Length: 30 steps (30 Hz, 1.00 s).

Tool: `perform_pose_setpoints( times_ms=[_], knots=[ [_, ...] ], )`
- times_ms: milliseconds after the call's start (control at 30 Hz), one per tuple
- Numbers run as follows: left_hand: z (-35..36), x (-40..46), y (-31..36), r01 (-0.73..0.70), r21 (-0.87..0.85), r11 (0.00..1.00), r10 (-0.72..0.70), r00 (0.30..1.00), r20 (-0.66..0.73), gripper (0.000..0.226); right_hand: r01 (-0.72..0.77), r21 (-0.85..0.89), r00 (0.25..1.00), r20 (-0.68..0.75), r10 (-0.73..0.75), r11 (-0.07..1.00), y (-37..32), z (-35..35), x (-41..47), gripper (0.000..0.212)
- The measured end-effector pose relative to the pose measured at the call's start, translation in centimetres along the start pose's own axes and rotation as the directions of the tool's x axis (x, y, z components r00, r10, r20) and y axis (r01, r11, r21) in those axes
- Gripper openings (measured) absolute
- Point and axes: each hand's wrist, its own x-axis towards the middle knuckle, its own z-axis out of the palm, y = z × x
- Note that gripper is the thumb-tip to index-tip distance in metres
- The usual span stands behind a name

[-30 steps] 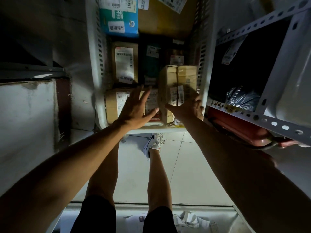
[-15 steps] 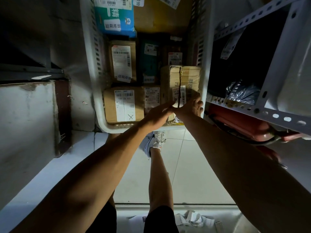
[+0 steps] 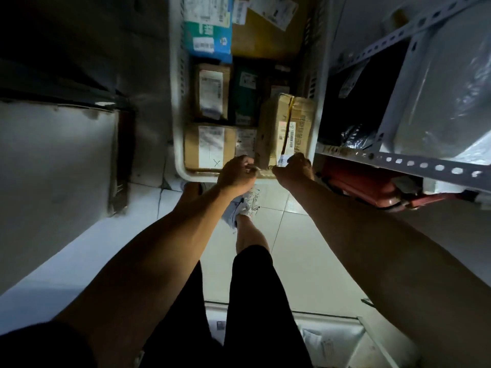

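A pale panel [image 3: 53, 168] stands at far left, beside a white basket [image 3: 176, 107] on the floor [image 3: 292, 248]. The basket is packed with parcels. A blue parcel [image 3: 207, 35] lies at its far end. A brown carton [image 3: 210, 147] with a label marked X lies flat in the near left corner.

The left hand [image 3: 236, 172] is at the basket's near rim, its fingers curled round the edge just right of that carton. Below it a white shoe [image 3: 241, 205] rests on the tiles.

The tall box [image 3: 288, 128], taped and labelled, stands on end in the basket's near right corner, against the right wall and higher than its neighbours. The right hand [image 3: 295, 168] grips the same near rim at the foot of this box, knuckles touching its lower label. The two hands sit close together but apart, with a short stretch of rim between them.

Further right, a grey perforated rack [image 3: 425, 166] carries a black bag [image 3: 356, 139], with a red case [image 3: 372, 184] beneath its rail.
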Motion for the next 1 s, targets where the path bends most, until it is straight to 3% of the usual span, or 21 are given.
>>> perform_pose_setpoints(
  times_ms=[167,333,467,633,833,1000],
  knots=[
    [-3.9,-8.8,-0.2,0.046,0.031,0.998,-0.043,0.996,-0.078,0.037,0.23,-0.181,0.965,0.167,-0.201,0.956,-3.6,-4.0,-7.9,0.056],
    [-4.6,-18.6,-2.0,0.133,-0.083,0.988,-0.152,0.942,-0.298,0.045,0.53,-0.309,0.832,0.37,-0.413,0.79,-7.3,-6.6,-15.8,0.036],
    [-3.3,-27.2,-2.6,0.173,-0.186,0.967,-0.239,0.868,-0.435,0.042,0.702,-0.483,0.712,0.462,-0.529,0.523,-8.3,-6.3,-22.3,0.029],
    [1.1,-36.0,-4.2,0.184,-0.43,0.884,-0.406,0.756,-0.513,0.041,0.808,-0.553,0.553,0.592,-0.586,0.204,-7.5,-4.2,-31.5,0.042],
    [9.3,-45.8,-7.9,0.197,-0.689,0.698,-0.617,0.653,-0.438,0.039,0.827,-0.523,0.375,0.787,-0.49,-0.207,-3.4,1.0,-40.9,0.042],
    [17.9,-53.1,-10.2,0.116,-0.849,0.515,-0.764,0.512,-0.393,0.037,0.74,-0.398,0.26,0.913,-0.314,-0.543,2.1,6.4,-47.7,0.045]
  ],
)
